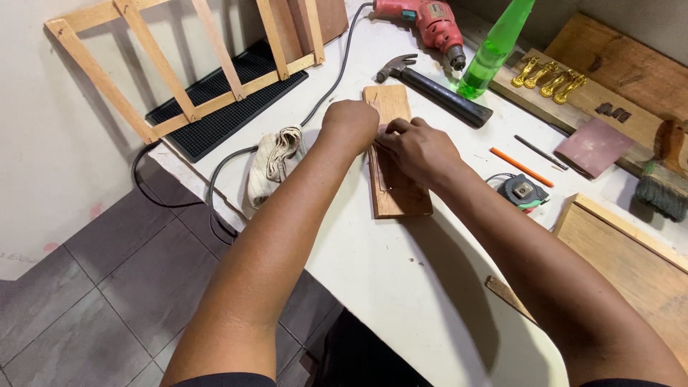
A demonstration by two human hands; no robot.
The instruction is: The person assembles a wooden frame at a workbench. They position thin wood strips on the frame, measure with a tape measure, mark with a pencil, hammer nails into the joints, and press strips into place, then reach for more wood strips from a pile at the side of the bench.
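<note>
Both hands on the board (395, 193), just below the hammer (430, 87): left hand (350, 123) fisted on its top, right hand (416, 149) pinching something tiny. Board's stiff, light, probably easiest gripped by the long edges.

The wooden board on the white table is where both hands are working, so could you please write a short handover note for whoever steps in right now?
Left hand: closed in a fist, resting on the wooden board; what it grips is hidden.
Right hand: fingers curled, pressing on the board beside the left; any item under them is too small to tell.
The board lies flat on the white table, with the hammer just beyond it and the tape measure to its right.
Done: board is laid out and steadied.
Left: whatever is being fixed to the board looks unfinished.
</note>
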